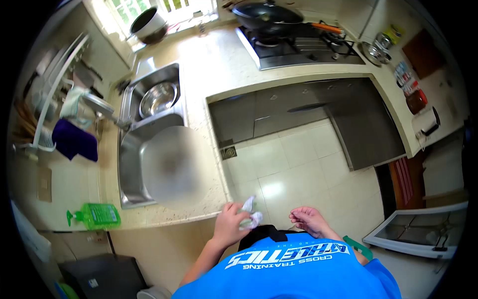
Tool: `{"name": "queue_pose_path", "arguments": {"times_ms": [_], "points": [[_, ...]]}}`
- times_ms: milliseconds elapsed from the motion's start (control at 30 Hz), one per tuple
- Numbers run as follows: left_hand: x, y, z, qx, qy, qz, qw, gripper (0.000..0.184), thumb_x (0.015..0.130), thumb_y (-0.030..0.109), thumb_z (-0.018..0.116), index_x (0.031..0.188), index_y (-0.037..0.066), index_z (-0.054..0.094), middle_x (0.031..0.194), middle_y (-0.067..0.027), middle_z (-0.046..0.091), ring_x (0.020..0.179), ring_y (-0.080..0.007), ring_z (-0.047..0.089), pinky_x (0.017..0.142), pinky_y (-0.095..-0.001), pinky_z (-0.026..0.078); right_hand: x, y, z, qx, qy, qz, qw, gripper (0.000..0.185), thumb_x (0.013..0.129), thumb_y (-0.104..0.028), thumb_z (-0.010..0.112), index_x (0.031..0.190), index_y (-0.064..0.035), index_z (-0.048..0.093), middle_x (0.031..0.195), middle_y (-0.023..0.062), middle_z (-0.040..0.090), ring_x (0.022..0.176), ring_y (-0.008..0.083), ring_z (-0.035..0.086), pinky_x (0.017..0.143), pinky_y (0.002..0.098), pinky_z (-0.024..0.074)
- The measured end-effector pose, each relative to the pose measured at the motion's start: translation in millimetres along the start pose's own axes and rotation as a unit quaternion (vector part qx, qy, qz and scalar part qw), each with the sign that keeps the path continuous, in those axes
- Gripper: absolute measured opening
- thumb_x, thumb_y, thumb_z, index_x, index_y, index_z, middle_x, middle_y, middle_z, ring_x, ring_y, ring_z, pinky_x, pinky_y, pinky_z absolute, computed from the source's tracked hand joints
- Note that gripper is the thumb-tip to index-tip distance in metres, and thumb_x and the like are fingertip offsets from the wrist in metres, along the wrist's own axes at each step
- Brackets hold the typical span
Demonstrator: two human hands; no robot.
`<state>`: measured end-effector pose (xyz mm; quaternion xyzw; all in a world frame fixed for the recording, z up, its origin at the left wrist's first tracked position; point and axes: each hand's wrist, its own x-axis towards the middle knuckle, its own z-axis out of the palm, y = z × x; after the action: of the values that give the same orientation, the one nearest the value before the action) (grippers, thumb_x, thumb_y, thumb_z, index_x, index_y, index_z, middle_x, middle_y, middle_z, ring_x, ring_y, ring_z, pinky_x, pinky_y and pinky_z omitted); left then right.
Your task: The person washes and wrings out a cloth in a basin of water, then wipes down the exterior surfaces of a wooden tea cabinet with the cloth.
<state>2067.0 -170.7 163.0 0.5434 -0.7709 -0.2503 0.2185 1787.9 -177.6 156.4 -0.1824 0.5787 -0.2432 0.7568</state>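
My left hand [230, 223] is near the front edge of the counter, fingers closed on a crumpled white cloth or tissue [253, 218] with faint purplish marks. Part of it sticks up past the fingertips. In front of the blue shirt, my right hand [307, 220] is held over the floor, its fingers curled together with nothing visible in them. To the left is the double sink [130, 174], with a metal bowl [158, 99] in its far basin. A round blurred patch hides part of the near basin and the counter beside it.
A green soap pump bottle [101, 216] lies near the counter's left corner. Farther back, a lidded wok [269, 22] sits on the gas stove [303, 56]. A pot [149, 26] stands by the window. An open white-framed door [423, 230] juts out at right.
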Motion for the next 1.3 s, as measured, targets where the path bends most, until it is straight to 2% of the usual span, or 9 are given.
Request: {"name": "queue_pose_path", "arguments": {"times_ms": [67,133,233,467,733,900,1167,1233,1300], "points": [[-3.3,7.9,7.7,-0.027,-0.042,0.019,0.999,0.031,0.053,0.014,0.072,0.083,0.012,0.061,0.104,-0.0092,0.053,0.099,-0.0305,0.047,0.083,-0.0401,0.041,-4.4,2.2,-18.6,-0.001,-0.007,-0.009,1.000,0.012,0.086,-0.016,0.056,0.094,-0.0072,0.059,0.086,0.0012,0.062,0.077,0.0066,0.056,0.064,0.0199,0.0448],[-5.8,14.3,26.7,-0.111,-0.012,-0.039,0.993,0.032,0.053,0.012,0.070,0.084,0.009,0.060,0.102,-0.0090,0.054,0.098,-0.0309,0.048,0.081,-0.0391,0.042,-6.6,5.8,-42.8,0.016,-0.005,-0.017,1.000,0.012,0.086,-0.016,0.056,0.094,-0.0072,0.059,0.087,0.0012,0.062,0.077,0.0067,0.056,0.064,0.0201,0.0449],[1.0,44.0,57.8,-0.156,0.006,-0.044,0.987,0.033,0.053,0.011,0.070,0.085,0.007,0.059,0.104,-0.0100,0.054,0.098,-0.0318,0.048,0.083,-0.0391,0.041,-14.4,15.3,-88.2,0.038,-0.005,-0.023,0.999,0.013,0.086,-0.017,0.056,0.094,-0.0068,0.059,0.088,0.0014,0.061,0.076,0.0070,0.056,0.064,0.0204,0.0450],[49.0,132.9,137.1,-0.253,-0.046,-0.010,0.966,0.033,0.056,0.008,0.072,0.087,0.006,0.059,0.108,-0.0118,0.056,0.101,-0.0316,0.050,0.085,-0.0383,0.040,-37.8,31.9,-207.3,0.148,0.000,-0.084,0.985,0.015,0.086,-0.018,0.056,0.092,-0.0050,0.059,0.085,0.0020,0.060,0.075,0.0081,0.055,0.062,0.0200,0.0455],[127.6,230.1,200.7,-0.239,-0.146,0.062,0.958,0.032,0.058,0.006,0.071,0.088,0.005,0.059,0.110,-0.0130,0.055,0.102,-0.0318,0.051,0.086,-0.0383,0.040,-94.1,42.1,-322.5,0.253,0.109,-0.146,0.950,0.015,0.086,-0.017,0.057,0.094,-0.0044,0.059,0.084,0.0026,0.060,0.073,0.0085,0.056,0.061,0.0201,0.0460],[189.3,269.4,232.1,-0.232,-0.233,0.118,0.937,0.033,0.060,0.003,0.070,0.090,0.004,0.058,0.112,-0.0139,0.053,0.103,-0.0308,0.051,0.087,-0.0367,0.040,-98.8,55.4,-373.1,0.367,0.131,-0.199,0.899,0.016,0.086,-0.017,0.056,0.095,-0.0036,0.058,0.085,0.0045,0.061,0.075,0.0092,0.056,0.063,0.0210,0.0460],[337.7,347.3,324.3,-0.290,-0.334,0.195,0.875,0.033,0.062,0.003,0.069,0.093,0.003,0.057,0.113,-0.0142,0.052,0.105,-0.0281,0.050,0.089,-0.0341,0.040,-104.5,-9.3,-450.7,0.395,0.245,-0.193,0.864,0.016,0.085,-0.018,0.057,0.096,-0.0051,0.058,0.086,0.0029,0.061,0.078,0.0109,0.057,0.066,0.0224,0.0452],[373.7,381.7,343.6,-0.328,-0.370,0.180,0.850,0.031,0.062,0.004,0.069,0.091,0.002,0.056,0.111,-0.0146,0.052,0.105,-0.0264,0.050,0.089,-0.0323,0.039,-109.7,-33.4,-470.0,0.426,0.286,-0.245,0.823,0.016,0.086,-0.018,0.056,0.095,-0.0050,0.058,0.089,0.0038,0.061,0.080,0.0115,0.057,0.066,0.0223,0.0452],[408.6,411.9,365.9,-0.319,-0.396,0.225,0.831,0.033,0.064,0.005,0.069,0.094,0.002,0.055,0.112,-0.0150,0.051,0.104,-0.0256,0.050,0.089,-0.0310,0.039,-119.5,-67.0,-486.2,0.412,0.309,-0.248,0.820,0.023,0.086,-0.023,0.055,0.100,-0.0047,0.056,0.094,0.0055,0.060,0.085,0.0129,0.056,0.069,0.0237,0.0455]]}}
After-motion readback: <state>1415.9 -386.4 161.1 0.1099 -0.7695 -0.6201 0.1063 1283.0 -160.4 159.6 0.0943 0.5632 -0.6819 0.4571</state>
